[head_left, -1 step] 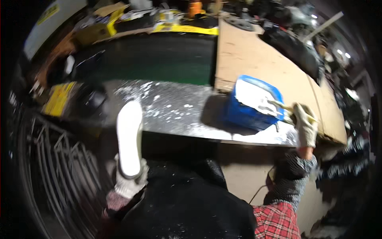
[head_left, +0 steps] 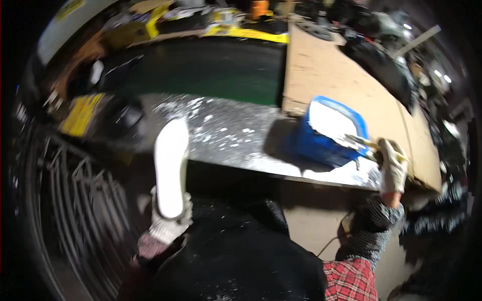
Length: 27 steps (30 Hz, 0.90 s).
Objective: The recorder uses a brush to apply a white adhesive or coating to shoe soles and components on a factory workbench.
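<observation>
Gripping brush (head_left: 370,144) w/ R hand (head_left: 393,164) at tub rim (head_left: 362,125), L hand (head_left: 172,226) holding white sole (head_left: 170,165), bench edge (head_left: 241,164) btwn

1. The left hand (head_left: 171,228), in a pale knitted glove, holds a long white sole (head_left: 170,165), flat face up, pointing away from the person
2. The right hand (head_left: 394,168), also gloved, grips the handle of a brush (head_left: 370,143)
3. Left of that grip stands a blue tub (head_left: 321,150) with white paste (head_left: 329,120) inside; the brush's head reaches over the near rim
4. Between the two grips lies a grey work surface (head_left: 226,133) spattered with white
5. Beyond the right grip, a brown board (head_left: 331,70) spreads out
6. Left of the left grip, metal bars (head_left: 80,200) curve downward, blurred
</observation>
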{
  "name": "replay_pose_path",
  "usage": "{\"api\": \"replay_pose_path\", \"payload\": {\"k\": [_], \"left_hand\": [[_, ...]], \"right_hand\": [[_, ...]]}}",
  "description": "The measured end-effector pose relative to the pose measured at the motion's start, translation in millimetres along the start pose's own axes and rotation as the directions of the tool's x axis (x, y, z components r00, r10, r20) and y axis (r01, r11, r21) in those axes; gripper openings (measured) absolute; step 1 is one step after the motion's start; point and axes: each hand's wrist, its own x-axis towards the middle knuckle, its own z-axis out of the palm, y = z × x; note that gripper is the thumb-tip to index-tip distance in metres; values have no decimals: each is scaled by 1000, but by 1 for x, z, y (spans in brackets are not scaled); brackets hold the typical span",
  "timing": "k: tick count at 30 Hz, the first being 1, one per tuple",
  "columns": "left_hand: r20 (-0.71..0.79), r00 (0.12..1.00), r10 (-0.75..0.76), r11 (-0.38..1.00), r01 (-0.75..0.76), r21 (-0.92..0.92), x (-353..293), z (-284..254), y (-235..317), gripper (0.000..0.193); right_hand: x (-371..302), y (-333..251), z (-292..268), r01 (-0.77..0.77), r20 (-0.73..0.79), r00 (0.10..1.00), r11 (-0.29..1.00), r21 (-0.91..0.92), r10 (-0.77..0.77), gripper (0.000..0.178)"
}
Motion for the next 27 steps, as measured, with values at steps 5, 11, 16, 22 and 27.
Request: {"api": "replay_pose_path", "payload": {"k": [5, 11, 16, 22, 27], "left_hand": [[105, 992, -72, 997, 71, 12, 29, -18, 18, 92], [304, 949, -81, 967, 149, -208, 49, -38, 24, 89], [581, 793, -181, 923, 341, -177, 61, -80, 38, 92], [620, 714, -325, 853, 504, -134, 67, -77, 40, 100], [620, 747, -240, 899, 411, -148, 60, -79, 37, 89]], "right_hand": [[-38, -39, 85, 132, 245, 950, 961, 242, -192, 22], [-95, -36, 300, 256, 748, 515, 908, 332, -418, 19], [-75, -35, 306, -95, 777, 621, 973, 211, -108, 19], [-57, -33, 322, -151, 697, 711, 945, 288, -99, 19], [-86, -73, 322, 450, 875, 141, 818, 359, -462, 11]]}}
